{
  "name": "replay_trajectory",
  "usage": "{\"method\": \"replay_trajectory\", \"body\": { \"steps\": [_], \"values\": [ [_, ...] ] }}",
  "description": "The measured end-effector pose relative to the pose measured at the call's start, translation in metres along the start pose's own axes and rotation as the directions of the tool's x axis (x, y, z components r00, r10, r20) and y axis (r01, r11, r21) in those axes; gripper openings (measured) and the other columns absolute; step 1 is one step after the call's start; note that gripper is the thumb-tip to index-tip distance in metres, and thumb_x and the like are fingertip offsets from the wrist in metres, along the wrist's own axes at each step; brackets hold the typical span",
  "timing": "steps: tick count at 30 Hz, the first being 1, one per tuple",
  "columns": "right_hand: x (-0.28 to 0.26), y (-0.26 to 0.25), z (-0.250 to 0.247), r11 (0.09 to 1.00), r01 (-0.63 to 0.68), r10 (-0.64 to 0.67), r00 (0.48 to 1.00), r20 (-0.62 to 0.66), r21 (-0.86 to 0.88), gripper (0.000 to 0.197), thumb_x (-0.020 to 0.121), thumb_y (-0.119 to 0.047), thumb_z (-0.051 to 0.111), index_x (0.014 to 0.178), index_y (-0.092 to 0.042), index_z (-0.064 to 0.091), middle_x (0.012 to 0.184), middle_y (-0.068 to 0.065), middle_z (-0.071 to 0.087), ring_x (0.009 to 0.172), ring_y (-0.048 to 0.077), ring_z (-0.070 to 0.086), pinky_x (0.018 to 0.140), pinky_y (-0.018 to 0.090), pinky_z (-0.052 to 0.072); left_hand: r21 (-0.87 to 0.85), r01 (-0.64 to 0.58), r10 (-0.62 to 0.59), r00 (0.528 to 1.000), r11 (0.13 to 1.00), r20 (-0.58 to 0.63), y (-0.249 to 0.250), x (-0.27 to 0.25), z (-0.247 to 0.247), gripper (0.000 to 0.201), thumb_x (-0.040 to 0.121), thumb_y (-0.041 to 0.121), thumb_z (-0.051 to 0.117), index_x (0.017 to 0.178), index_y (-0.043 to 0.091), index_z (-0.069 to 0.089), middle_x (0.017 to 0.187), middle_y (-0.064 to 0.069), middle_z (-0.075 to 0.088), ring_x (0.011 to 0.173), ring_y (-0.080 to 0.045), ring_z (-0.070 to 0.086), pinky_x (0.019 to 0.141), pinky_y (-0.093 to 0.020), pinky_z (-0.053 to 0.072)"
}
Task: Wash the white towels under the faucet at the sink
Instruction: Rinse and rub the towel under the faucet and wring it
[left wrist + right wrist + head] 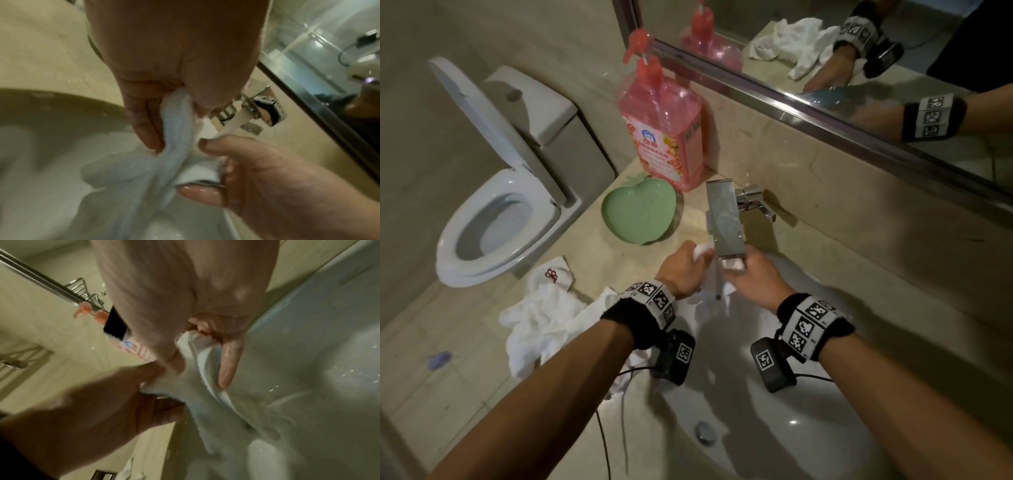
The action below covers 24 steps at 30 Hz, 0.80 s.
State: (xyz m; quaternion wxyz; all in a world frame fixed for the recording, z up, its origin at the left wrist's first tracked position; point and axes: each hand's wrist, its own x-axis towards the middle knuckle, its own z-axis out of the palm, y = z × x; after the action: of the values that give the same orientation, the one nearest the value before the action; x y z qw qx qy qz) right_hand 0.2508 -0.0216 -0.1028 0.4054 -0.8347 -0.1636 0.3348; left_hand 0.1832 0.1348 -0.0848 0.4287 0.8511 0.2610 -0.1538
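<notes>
Both hands hold one wet white towel [710,284] over the sink [825,428], right under the chrome faucet [725,222]. My left hand [681,270] grips its upper left part, fingers curled round a bunched fold [179,123]. My right hand [748,277] pinches the other side between thumb and fingers [205,356]. Water runs from the spout onto the cloth [232,123]. The towel's lower part hangs into the basin. More white towels [541,318] lie heaped on the counter to the left, one with a red emblem.
A pink pump bottle [664,137] and a green heart-shaped dish [638,212] stand on the counter behind the faucet's left. A toilet [496,212] with raised lid is at the left. The mirror [859,51] runs along the back wall. The drain [704,432] sits in the basin.
</notes>
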Motion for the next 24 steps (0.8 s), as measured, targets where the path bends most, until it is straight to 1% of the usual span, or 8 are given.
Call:
{"method": "replay_trajectory", "body": {
  "steps": [2,5,7,9,14,18,21,24],
  "values": [
    [0.004,-0.002,0.009,0.999,0.018,-0.021,0.997,0.075,0.05,0.051,0.077,-0.019,0.085,0.124,-0.018,0.065,0.107,-0.005,0.072,0.099,0.011,0.066,0.085,0.028,0.054,-0.081,-0.013,0.017,0.998,0.997,0.055,0.002,0.0,0.0,0.029,0.103,0.037,0.04,0.104,0.009,0.049,0.102,-0.015,0.064,0.085,-0.033,0.068,0.077,-0.045,0.058],
    [0.01,-0.001,0.011,0.997,0.067,-0.069,0.994,0.086,0.024,0.044,0.076,-0.009,0.086,0.116,-0.014,0.07,0.099,-0.004,0.073,0.094,0.006,0.066,0.087,0.024,0.055,-0.22,-0.03,0.068,0.984,0.975,0.164,0.0,0.0,0.001,0.017,0.101,0.027,0.048,0.1,0.016,0.061,0.1,-0.007,0.068,0.082,-0.015,0.064,0.067,-0.021,0.051],
    [0.012,-0.001,0.005,0.995,0.039,-0.041,0.999,0.019,0.092,0.04,0.08,-0.009,0.081,0.114,-0.026,0.07,0.102,-0.008,0.073,0.096,0.005,0.068,0.085,0.02,0.057,-0.229,-0.046,0.082,0.985,0.972,0.152,-0.004,-0.001,0.001,0.01,0.096,0.02,0.055,0.105,0.017,0.059,0.097,0.0,0.064,0.086,-0.013,0.06,0.068,-0.02,0.045],
    [0.013,0.001,-0.002,0.987,-0.031,0.033,0.999,-0.01,0.156,0.038,0.082,-0.011,0.076,0.105,-0.042,0.069,0.103,-0.014,0.074,0.092,0.002,0.069,0.078,0.022,0.059,-0.167,-0.102,0.117,0.989,0.981,0.086,-0.012,0.0,0.0,0.032,0.087,0.01,0.063,0.116,0.012,0.05,0.107,-0.004,0.056,0.1,-0.021,0.056,0.082,-0.03,0.049],
    [0.008,0.012,-0.019,0.916,-0.132,0.128,0.991,0.037,0.378,0.052,0.074,0.008,0.067,0.12,-0.017,0.064,0.11,0.02,0.072,0.093,0.026,0.069,0.082,0.046,0.057,0.037,-0.252,0.234,0.936,0.967,0.261,-0.017,0.007,0.015,0.096,0.062,0.032,0.09,0.143,0.017,0.041,0.133,0.003,0.053,0.118,-0.015,0.054,0.099,-0.026,0.045],
    [0.002,0.02,-0.029,0.829,-0.132,0.107,0.991,0.077,0.544,0.045,0.077,0.021,0.067,0.098,-0.018,0.062,0.085,0.003,0.07,0.08,0.022,0.065,0.068,0.041,0.056,0.03,-0.262,0.251,0.947,0.965,0.198,-0.008,0.015,0.038,0.069,0.068,0.023,0.089,0.127,0.011,0.056,0.102,0.015,0.059,0.09,-0.001,0.057,0.078,0.0,0.036],
    [-0.002,0.024,-0.044,0.838,-0.187,0.123,0.98,0.156,0.513,0.042,0.077,0.017,0.073,0.094,-0.019,0.058,0.098,0.002,0.069,0.085,0.017,0.07,0.073,0.038,0.062,0.204,-0.323,0.303,0.945,0.924,0.122,0.0,0.021,0.039,0.028,0.087,0.025,0.069,0.114,0.019,0.064,0.104,0.004,0.067,0.099,-0.018,0.06,0.086,-0.008,0.038],
    [-0.004,0.028,-0.057,0.822,-0.292,0.141,0.936,0.322,0.489,0.036,0.076,0.004,0.083,0.089,-0.015,0.055,0.11,0.012,0.063,0.103,0.029,0.069,0.089,0.047,0.06,0.283,-0.333,0.308,0.942,0.899,0.132,0.004,0.024,0.032,0.041,0.087,0.023,0.059,0.126,0.01,0.059,0.124,-0.013,0.059,0.114,-0.031,0.056,0.102,-0.033,0.045]
  ]
}}
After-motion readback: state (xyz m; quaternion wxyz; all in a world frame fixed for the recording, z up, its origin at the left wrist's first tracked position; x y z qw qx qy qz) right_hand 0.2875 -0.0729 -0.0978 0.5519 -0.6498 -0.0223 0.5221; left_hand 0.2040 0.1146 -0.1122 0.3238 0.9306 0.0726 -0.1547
